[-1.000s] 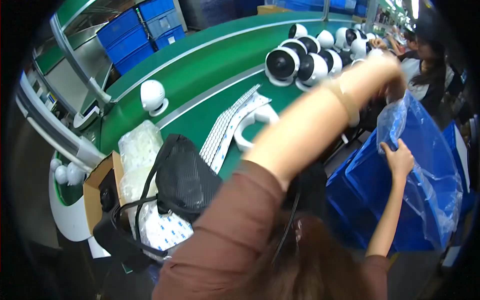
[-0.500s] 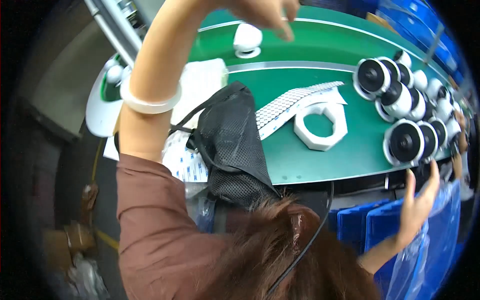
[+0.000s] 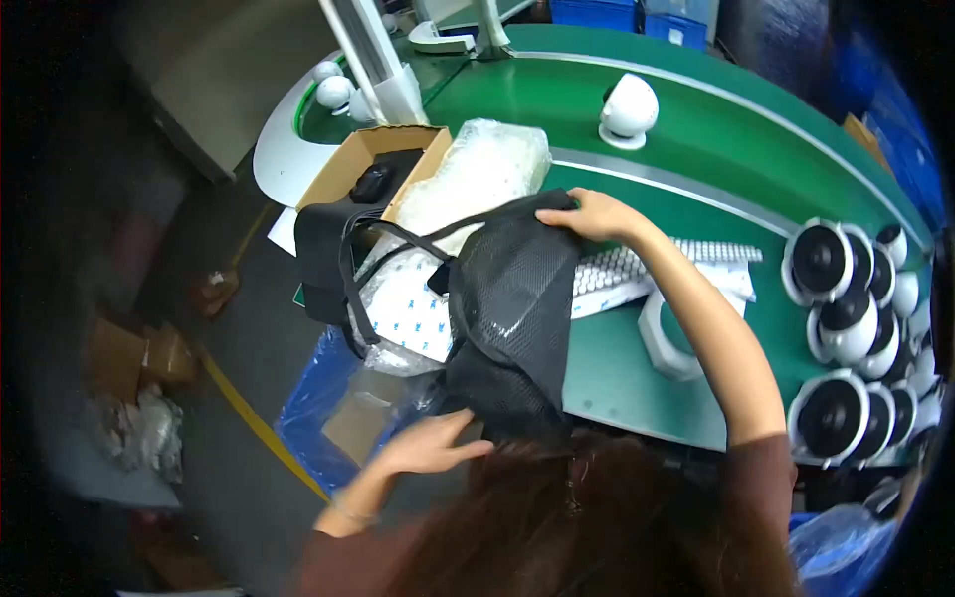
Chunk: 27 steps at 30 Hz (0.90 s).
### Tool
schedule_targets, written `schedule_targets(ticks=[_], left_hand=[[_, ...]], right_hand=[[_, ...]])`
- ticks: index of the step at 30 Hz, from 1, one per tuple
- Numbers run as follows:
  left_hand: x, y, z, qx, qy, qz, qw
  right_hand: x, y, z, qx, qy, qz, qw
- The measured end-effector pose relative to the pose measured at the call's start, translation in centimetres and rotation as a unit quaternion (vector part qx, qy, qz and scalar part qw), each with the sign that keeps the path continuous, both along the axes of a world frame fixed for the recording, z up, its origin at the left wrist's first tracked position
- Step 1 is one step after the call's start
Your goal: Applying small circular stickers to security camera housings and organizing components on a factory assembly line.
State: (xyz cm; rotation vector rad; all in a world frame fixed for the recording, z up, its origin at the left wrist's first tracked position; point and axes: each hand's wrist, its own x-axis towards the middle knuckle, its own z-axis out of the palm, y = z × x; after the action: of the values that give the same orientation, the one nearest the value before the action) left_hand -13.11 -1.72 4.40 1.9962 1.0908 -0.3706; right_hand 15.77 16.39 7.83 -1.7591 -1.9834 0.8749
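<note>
A black mesh bag (image 3: 517, 298) with straps lies at the front edge of the green work surface (image 3: 617, 398). My right hand (image 3: 594, 215) grips its top right corner, with the thumb over the fabric. Low on the bag's left side is my left hand (image 3: 433, 446), thumb and fingers apart, its fingertips at the bag's bottom edge. Beside the bag, a strip of white round stickers (image 3: 609, 271) runs under my right forearm. That forearm partly covers a white octagonal ring (image 3: 659, 338).
Left of the bag are an open cardboard box (image 3: 343, 164), bubble wrap (image 3: 497, 159) and a sheet with blue prints (image 3: 413, 308). One white ball-shaped device (image 3: 630, 107) stands on the far green strip. Several more (image 3: 821, 261) crowd the right end. A blue bin (image 3: 316, 398) is below left.
My left hand has come down from the far side to the bag's bottom edge. My right hand has left the devices at the right and taken hold of the bag. The view has shifted left.
</note>
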Motion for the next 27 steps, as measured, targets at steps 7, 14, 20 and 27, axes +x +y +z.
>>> schedule_targets(ticks=[7,14,20,27], left_hand=[[4.1,-1.5,-0.8,-0.283,-0.480,0.417,0.718],[1.4,-0.7,4.6,0.162,-0.545,0.280,0.773],[-4.1,7.3,12.1,0.095,-0.544,0.301,0.777],[-5.5,15.3,5.6,0.344,-0.371,0.252,0.825]], right_hand=[[-1.6,-2.1,1.5,0.097,0.076,-0.100,0.987],[-2.3,-4.9,9.3,0.167,0.329,-0.109,0.923],[-5.8,0.1,13.1,0.160,0.412,-0.104,0.891],[-7.2,8.8,3.9,0.002,0.429,-0.058,0.902]])
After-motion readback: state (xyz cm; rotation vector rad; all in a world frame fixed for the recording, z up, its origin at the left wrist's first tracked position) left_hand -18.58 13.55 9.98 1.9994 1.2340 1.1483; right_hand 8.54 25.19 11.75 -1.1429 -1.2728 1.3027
